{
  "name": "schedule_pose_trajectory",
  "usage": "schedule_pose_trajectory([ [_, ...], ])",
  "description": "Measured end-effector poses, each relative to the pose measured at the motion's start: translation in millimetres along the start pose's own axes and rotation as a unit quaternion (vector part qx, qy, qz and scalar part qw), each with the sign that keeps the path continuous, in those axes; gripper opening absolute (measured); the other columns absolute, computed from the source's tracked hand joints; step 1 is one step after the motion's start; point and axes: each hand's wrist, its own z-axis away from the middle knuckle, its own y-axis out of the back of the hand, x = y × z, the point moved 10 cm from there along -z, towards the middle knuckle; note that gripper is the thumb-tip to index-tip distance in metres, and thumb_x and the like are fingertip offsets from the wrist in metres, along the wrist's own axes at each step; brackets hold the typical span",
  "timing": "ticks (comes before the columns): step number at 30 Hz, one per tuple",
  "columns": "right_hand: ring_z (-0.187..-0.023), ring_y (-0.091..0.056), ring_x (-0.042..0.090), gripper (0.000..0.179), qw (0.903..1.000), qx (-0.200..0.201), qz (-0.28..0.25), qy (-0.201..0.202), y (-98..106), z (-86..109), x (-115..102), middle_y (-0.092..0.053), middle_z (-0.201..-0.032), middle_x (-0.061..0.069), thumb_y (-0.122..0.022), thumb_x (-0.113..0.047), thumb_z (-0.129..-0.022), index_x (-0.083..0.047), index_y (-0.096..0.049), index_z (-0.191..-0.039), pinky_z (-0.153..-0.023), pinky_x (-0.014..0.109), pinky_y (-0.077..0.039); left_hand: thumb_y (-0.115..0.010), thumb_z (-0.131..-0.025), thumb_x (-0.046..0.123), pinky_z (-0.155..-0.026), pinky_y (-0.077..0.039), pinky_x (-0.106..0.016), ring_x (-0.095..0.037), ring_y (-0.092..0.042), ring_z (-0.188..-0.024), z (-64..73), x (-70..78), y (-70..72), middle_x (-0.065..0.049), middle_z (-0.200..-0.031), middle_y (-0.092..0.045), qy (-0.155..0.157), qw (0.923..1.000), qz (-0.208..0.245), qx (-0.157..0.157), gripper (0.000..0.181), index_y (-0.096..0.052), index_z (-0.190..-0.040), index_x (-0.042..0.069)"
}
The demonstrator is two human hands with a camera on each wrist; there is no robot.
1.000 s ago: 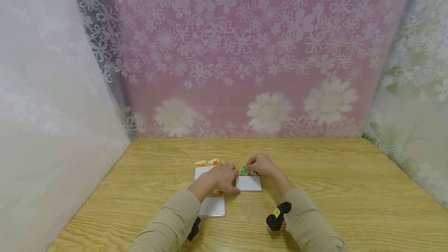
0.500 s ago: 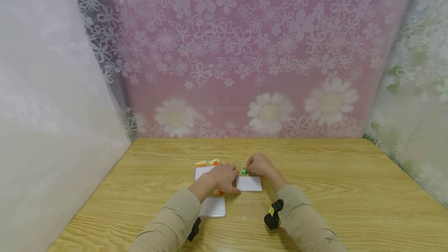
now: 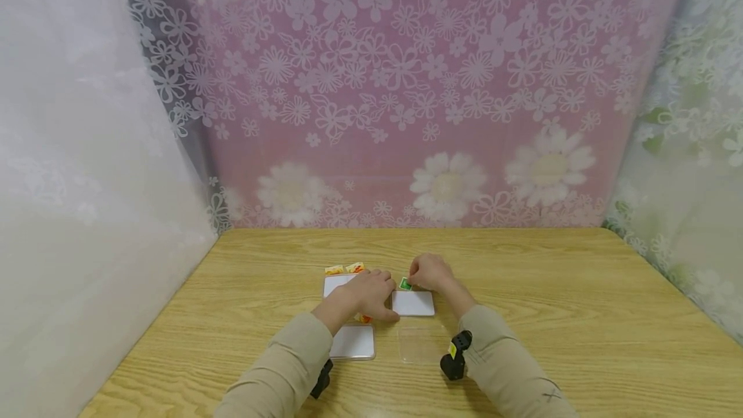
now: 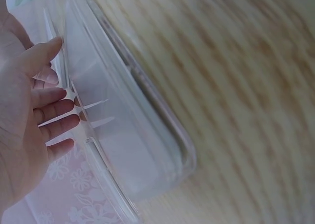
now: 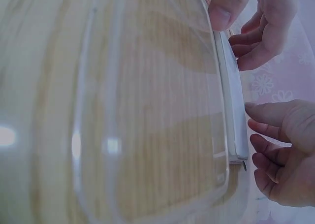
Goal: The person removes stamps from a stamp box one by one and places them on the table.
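My right hand (image 3: 432, 271) pinches at the right edge of a small green picture card (image 3: 406, 284), thumb and fingers brought together. The card lies just behind a white rectangular block (image 3: 413, 304), which looks like a card stack. My left hand (image 3: 368, 294), fingers spread and relaxed, rests just left of that block and partly covers a second white rectangle (image 3: 335, 284). An orange-and-yellow card (image 3: 364, 318) peeks out beneath its palm. Across the right wrist view, my right hand (image 5: 290, 152) faces the thin edge of the white block (image 5: 235, 101), with the left hand (image 5: 263, 27) above.
Two orange-and-yellow cards (image 3: 333, 270) lie behind the left white rectangle. Nearer me sit a third white rectangle in a clear case (image 3: 353, 342) and a transparent plastic lid (image 3: 420, 344). Wood-grain table (image 3: 551, 315) extends right, with flowered curtains (image 3: 400, 82) behind.
The green card has shifted slightly to the right and shows less of its face. A second bit of green near the right hand is now hidden. The left hand stays still.
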Motion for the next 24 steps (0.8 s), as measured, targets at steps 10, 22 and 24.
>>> schedule_pose_trajectory([
  [10, -0.067, -0.052, 0.016, 0.015, 0.9967, -0.001, -0.026, 0.077, 16.0, 16.1, -13.7, -0.057, -0.079, 0.004, -0.065, -0.016, -0.086, -0.002, -0.063, -0.090, -0.058, 0.029, -0.043, -0.052, -0.088, 0.054, -0.093, -0.040, -0.035, -0.016, -0.051, -0.106, 4.4, -2.4, 13.1, 0.003, -0.110, -0.056, 0.004, 0.9993, 0.011, 0.034, 0.051, -0.058, -0.118, 0.013],
  [22, -0.084, -0.052, 0.021, 0.029, 0.9620, 0.047, 0.101, 0.249, 42.9, 69.8, -43.1, -0.059, -0.091, 0.007, -0.069, -0.023, -0.081, -0.001, -0.065, -0.100, -0.070, 0.035, -0.045, -0.058, -0.088, 0.041, -0.063, -0.040, -0.025, -0.010, -0.050, -0.070, 13.0, 6.9, 50.8, 0.007, -0.075, -0.051, 0.004, 0.9891, -0.035, 0.143, 0.027, -0.057, -0.081, 0.015],
  [24, -0.084, -0.051, 0.020, 0.030, 0.9550, 0.054, 0.125, 0.264, 44.6, 78.8, -43.4, -0.059, -0.092, 0.005, -0.069, -0.026, -0.080, -0.003, -0.065, -0.100, -0.070, 0.034, -0.044, -0.059, -0.087, 0.041, -0.065, -0.042, -0.026, -0.011, -0.052, -0.070, 17.0, 11.3, 54.0, 0.006, -0.074, -0.051, 0.002, 0.9874, -0.045, 0.152, 0.028, -0.058, -0.081, 0.015],
])
